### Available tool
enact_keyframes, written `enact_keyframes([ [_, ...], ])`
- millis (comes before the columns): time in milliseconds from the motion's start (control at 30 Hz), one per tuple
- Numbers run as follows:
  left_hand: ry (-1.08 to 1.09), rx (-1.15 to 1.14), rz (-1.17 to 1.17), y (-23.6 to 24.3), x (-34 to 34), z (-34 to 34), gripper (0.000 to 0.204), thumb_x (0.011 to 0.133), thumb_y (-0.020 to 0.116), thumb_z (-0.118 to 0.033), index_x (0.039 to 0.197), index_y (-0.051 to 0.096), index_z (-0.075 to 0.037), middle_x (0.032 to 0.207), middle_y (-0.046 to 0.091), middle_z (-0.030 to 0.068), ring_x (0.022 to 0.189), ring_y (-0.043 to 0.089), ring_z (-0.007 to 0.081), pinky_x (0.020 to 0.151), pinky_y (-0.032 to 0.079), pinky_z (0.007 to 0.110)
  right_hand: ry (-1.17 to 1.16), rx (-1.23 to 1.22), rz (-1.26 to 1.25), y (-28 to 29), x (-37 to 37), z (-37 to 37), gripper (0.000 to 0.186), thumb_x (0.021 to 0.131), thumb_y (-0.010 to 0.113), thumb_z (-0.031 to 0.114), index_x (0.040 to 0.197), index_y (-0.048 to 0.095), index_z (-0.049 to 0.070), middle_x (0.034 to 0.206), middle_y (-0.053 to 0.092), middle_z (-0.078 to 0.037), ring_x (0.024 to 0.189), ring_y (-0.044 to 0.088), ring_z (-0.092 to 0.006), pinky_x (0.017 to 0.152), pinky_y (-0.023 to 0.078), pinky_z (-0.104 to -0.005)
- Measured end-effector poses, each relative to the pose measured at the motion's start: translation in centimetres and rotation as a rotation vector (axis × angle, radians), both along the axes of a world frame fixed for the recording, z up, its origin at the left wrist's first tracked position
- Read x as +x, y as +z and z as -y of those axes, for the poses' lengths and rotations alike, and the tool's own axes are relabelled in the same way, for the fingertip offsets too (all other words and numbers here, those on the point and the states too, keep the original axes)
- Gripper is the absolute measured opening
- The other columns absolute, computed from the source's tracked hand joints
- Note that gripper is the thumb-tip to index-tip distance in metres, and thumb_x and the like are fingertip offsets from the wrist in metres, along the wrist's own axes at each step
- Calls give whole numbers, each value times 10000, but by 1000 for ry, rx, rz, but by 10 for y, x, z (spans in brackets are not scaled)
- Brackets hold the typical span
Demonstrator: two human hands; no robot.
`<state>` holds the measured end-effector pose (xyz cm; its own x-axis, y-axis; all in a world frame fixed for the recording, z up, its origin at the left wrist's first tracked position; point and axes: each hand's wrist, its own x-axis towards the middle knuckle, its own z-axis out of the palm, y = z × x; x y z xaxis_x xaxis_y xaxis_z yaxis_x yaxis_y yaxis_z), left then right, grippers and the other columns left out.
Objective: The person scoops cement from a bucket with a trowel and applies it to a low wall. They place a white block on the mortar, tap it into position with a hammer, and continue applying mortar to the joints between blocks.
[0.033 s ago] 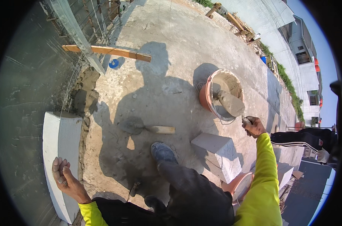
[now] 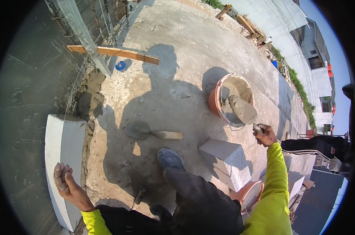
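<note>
My right hand (image 2: 265,136) is closed round the handle of a trowel, whose blade lies hidden under a heap of wet grey mortar (image 2: 243,110). The loaded blade is over the near rim of an orange-red bucket (image 2: 215,102) with mortar inside. Lower left, my left hand (image 2: 70,186) has its fingers stretched out and holds nothing. Just beside it, a long white block (image 2: 57,147) lies along the grey wall; whether they touch, I cannot tell. A second trowel (image 2: 166,134) with a pale handle rests on the concrete between the block and the bucket.
Mortar (image 2: 89,100) is spread beyond the white block, along a string line. A metal post (image 2: 81,29) and a wooden board (image 2: 128,53) stand farther off. Another white block (image 2: 226,160) and a second bucket (image 2: 248,194) are near my legs. At right is another person's leg (image 2: 312,145).
</note>
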<state>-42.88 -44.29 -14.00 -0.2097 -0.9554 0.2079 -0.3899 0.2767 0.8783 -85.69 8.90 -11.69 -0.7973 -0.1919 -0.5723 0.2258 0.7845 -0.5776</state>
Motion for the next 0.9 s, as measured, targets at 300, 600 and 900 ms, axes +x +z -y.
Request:
enact_keyframes([
  [300, 71, -36, -64, 14, 22, 2, 336, 970, 526, -35, 1296, 569, 37, 1146, 657, 146, 1018, 655, 190, 925, 547, 338, 440, -316, 174, -3, 16, 193, 193, 779, 623, -34, 961, 665, 15, 706, 588, -1, 508, 549, -82, 484, 465, -231],
  [600, 276, -95, 50, 30, 56, -3, 326, 976, 543, -83, 1272, 593, 45, 1142, 662, 147, 1004, 663, 199, 888, 566, 352, 1116, -509, -202, -138, 77, 488, 320, 820, 710, 226, 1020, 656, -18, 856, 707, -190, 792, 686, -361, 737, 538, -442],
  [900, 438, -131, 155, 37, 80, -13, 356, 983, 572, -159, 1277, 590, 40, 1126, 664, 144, 1001, 658, 197, 880, 560, 345, 1365, -402, -623, -139, 103, 503, 518, 861, 680, 218, 1319, 538, 22, 1216, 593, -168, 1068, 631, -350, 884, 517, -453],
])
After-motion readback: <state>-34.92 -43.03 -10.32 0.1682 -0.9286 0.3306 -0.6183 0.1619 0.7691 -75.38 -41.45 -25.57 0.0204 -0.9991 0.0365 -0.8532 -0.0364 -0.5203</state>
